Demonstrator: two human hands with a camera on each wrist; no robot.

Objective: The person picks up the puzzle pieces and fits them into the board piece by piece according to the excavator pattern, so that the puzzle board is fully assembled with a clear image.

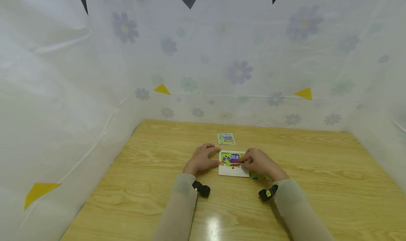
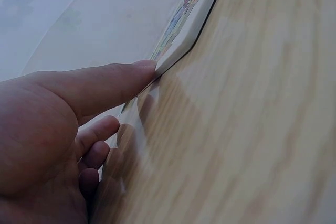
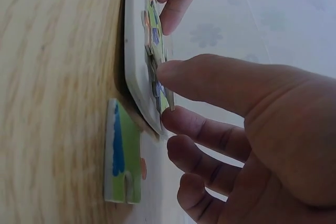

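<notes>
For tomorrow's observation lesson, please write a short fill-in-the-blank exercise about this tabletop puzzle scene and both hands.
1. The puzzle board lies on a ____ table.
2. The left hand touches the board's ____ edge.
3. The right hand presses a puzzle piece onto the ____.
4. The small picture card lies ____ the board, toward the wall.

Missing words: wooden; left; board; beyond

We held our left hand [image 1: 203, 160] low, fingers extended. Our right hand [image 1: 258, 162] seemingly pinched with thumb and forefinger.
</notes>
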